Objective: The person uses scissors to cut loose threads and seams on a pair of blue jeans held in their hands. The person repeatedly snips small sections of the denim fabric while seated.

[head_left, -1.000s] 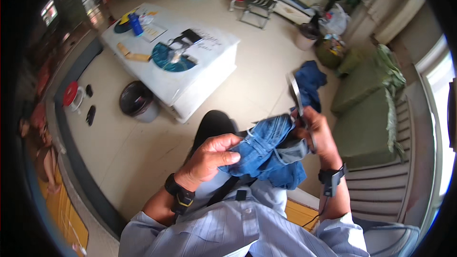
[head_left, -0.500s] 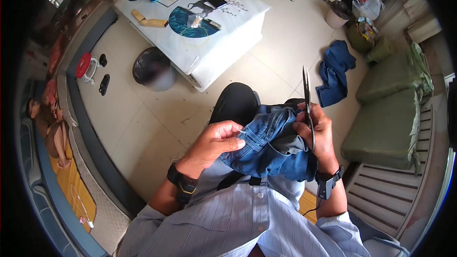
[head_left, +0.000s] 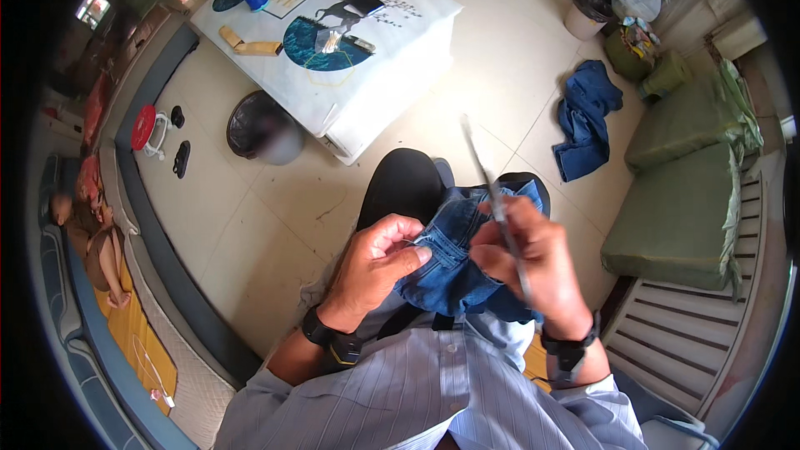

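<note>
"Where did we have the denim (head_left: 454, 275)?"

"Between four and five o'clock from centre; our left hand (head_left: 375, 262) pinched it, our right hand (head_left: 533, 250) gripped scissors (head_left: 497, 198) (blurred, we noticed), tip toward eleven o'clock."

At the lower centre of the frame, a denim garment (head_left: 450, 239) is pinched by the left hand (head_left: 373, 265), while blurred scissors (head_left: 477, 150) are gripped by the right hand (head_left: 540, 258). Blue jeans (head_left: 587, 112) are crumpled on the floor (head_left: 279, 229) at the upper right. A white table (head_left: 400, 75) is seen at upper centre, a lined bin (head_left: 279, 142) beside it.
</note>
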Available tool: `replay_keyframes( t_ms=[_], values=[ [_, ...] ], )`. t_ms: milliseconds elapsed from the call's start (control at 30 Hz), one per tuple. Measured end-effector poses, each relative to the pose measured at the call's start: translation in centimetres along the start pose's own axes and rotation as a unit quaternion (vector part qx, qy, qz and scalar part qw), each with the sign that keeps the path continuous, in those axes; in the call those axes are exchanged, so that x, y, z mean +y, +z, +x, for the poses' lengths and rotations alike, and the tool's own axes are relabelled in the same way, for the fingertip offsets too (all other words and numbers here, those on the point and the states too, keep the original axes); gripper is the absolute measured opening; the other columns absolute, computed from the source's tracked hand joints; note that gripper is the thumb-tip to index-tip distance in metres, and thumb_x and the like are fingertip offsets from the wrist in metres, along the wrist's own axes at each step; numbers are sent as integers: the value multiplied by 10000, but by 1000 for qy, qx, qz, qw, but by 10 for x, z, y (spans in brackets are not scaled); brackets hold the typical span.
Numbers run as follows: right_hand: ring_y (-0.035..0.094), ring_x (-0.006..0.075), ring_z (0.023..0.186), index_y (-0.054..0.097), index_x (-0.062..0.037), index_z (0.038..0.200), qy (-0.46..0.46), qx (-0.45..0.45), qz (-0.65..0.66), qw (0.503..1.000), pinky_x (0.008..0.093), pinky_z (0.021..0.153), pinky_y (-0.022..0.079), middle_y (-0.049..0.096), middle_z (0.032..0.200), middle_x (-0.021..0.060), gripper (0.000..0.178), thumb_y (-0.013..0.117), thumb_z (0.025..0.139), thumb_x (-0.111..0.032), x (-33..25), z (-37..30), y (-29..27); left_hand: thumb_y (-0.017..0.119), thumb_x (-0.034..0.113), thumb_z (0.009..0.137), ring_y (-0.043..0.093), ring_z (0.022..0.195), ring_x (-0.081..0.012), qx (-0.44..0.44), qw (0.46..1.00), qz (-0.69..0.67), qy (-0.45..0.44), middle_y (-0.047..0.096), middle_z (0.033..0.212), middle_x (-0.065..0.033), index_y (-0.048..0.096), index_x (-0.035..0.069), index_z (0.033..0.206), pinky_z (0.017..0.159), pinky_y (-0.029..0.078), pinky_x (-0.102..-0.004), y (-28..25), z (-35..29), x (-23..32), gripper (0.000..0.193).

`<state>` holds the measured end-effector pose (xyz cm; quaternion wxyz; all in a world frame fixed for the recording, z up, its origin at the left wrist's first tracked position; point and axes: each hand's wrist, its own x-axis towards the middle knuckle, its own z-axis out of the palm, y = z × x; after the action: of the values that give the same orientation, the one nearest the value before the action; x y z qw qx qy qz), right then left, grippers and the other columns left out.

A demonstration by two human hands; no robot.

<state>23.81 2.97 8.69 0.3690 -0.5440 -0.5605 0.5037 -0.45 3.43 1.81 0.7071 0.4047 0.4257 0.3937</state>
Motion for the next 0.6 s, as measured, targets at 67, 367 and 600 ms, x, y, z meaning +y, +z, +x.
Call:
replay_keyframes(
  t_ms=[67, 367, 600],
  values=[
    [675, 108, 773, 611, 1, 1312, 26, -8, -29, 999, 290, 711, 561, 719, 886, 67, 510, 835, 855, -30, 14, 3, 17, 729, -49, 938, 629, 931, -60, 3, 1000, -18, 5, 692, 1059, -12, 652, 13, 1164, 838, 522, -241, 4, 2, -6, 247],
    [641, 93, 770, 608, -32, 1335, -58, 9, -53, 997, 265, 704, 531, 704, 926, 31, 576, 850, 815, 22, 38, 3, 34, 750, -5, 952, 560, 883, -21, 24, 999, 10, 38, 622, 1021, 28, 639, 19, 1168, 749, 488, -215, 5, 3, -21, 244],
    [644, 113, 747, 611, -49, 1318, -73, 16, 40, 996, 294, 689, 537, 697, 897, 25, 541, 815, 822, 18, 62, 7, 35, 770, -19, 934, 572, 874, -33, 19, 996, 39, 72, 627, 1044, 8, 638, 2, 1179, 755, 513, -228, 17, 1, -23, 280]
  ],
)
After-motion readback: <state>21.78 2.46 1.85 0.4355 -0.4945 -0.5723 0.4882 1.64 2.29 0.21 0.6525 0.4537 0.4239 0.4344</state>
